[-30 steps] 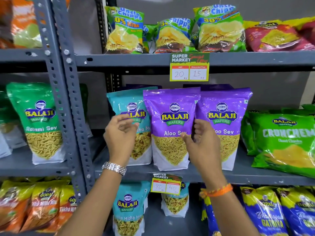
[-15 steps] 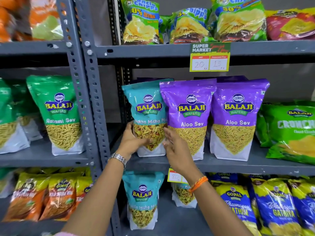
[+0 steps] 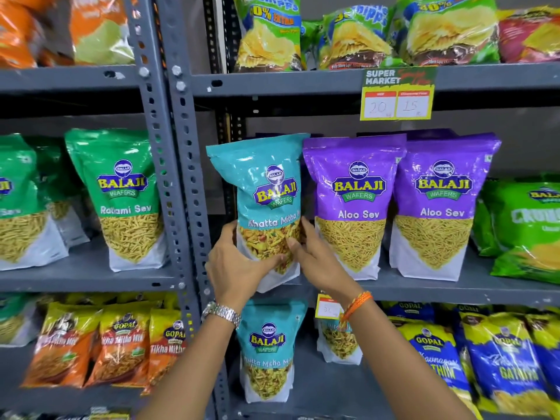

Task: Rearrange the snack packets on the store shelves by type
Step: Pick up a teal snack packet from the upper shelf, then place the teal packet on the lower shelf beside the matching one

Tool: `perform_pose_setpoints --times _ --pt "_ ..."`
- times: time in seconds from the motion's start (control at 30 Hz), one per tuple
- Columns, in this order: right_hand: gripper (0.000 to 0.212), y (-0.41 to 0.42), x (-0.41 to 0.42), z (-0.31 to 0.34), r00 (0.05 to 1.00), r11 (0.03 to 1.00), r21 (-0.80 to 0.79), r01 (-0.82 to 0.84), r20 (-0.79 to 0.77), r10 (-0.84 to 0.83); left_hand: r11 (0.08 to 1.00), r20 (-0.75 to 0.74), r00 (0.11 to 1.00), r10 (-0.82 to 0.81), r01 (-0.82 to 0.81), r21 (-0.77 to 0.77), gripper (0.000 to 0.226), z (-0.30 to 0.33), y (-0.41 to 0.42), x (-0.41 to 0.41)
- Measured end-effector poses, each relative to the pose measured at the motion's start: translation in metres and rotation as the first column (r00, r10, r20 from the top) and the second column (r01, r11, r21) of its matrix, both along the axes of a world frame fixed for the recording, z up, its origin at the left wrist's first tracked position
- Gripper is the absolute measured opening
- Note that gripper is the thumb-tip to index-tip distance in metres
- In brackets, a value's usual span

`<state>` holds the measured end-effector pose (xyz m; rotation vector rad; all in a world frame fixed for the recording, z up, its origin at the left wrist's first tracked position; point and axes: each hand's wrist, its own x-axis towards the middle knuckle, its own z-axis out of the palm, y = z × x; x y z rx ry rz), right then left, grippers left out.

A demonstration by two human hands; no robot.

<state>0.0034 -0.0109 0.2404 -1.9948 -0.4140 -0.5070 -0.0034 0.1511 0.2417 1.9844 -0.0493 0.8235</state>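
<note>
1. The left hand (image 3: 239,265) and the right hand (image 3: 315,262) clasped the lower part of the teal Khatta Mitha packet (image 3: 266,189) from opposite sides, the fingers (image 3: 272,262) of the left wrapped over its clear window.
2. The packet stood upright, slightly tilted, its long axis vertical; its base appeared at or just above the front edge of the middle shelf (image 3: 454,289).
3. It lay directly ahead of both hands, neither markedly nearer.
4. Just to its right stood two purple Aloo Sev packets (image 3: 354,204), the nearer one touching or almost touching it.
5. Directly below, on the lower shelf, stood a matching teal packet (image 3: 266,350); judged from the task, the coming move was probably downward, toward that like type.
</note>
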Motion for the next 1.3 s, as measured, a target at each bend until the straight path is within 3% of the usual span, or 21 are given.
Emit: perform_pose_setpoints --times 0.23,0.5,0.6,0.73,1.0,1.13,1.3 --pt "0.037 -0.009 0.012 0.001 0.980 0.967 0.213 -0.143 -0.109 0.169 1.000 0.028 1.000 0.013 -0.013 -0.010 0.096 0.001 0.016 -0.025" --pt "0.044 0.004 -0.003 0.016 0.939 0.910 0.314 -0.272 -0.121 0.322 0.999 0.069 0.997 0.039 -0.037 -0.026 0.093 -0.002 0.040 -0.056" --pt "0.042 0.008 -0.026 0.015 0.929 0.903 0.315 -0.292 -0.131 0.346 0.995 0.074 0.996 -0.058 0.064 -0.078 0.089 -0.015 0.053 -0.079" --pt "0.055 -0.003 -0.065 -0.003 0.906 0.903 0.289 -0.317 -0.191 0.379 0.954 -0.024 0.966 -0.257 0.250 -0.168 0.091 -0.046 0.066 -0.104" --pt "0.057 -0.055 -0.124 -0.125 0.881 0.904 0.411 -0.121 -0.376 0.288 0.878 -0.323 0.825 -0.463 0.375 -0.298 0.107 -0.175 0.029 -0.131" --pt "0.052 -0.089 -0.142 -0.199 0.856 0.913 0.408 -0.009 -0.469 0.218 0.858 -0.427 0.747 -0.509 0.400 -0.322 0.104 -0.245 -0.006 -0.136" --pt "0.076 -0.124 -0.146 -0.264 0.815 0.897 0.424 0.123 -0.559 0.153 0.827 -0.517 0.647 -0.561 0.460 -0.322 0.093 -0.296 -0.046 -0.122"
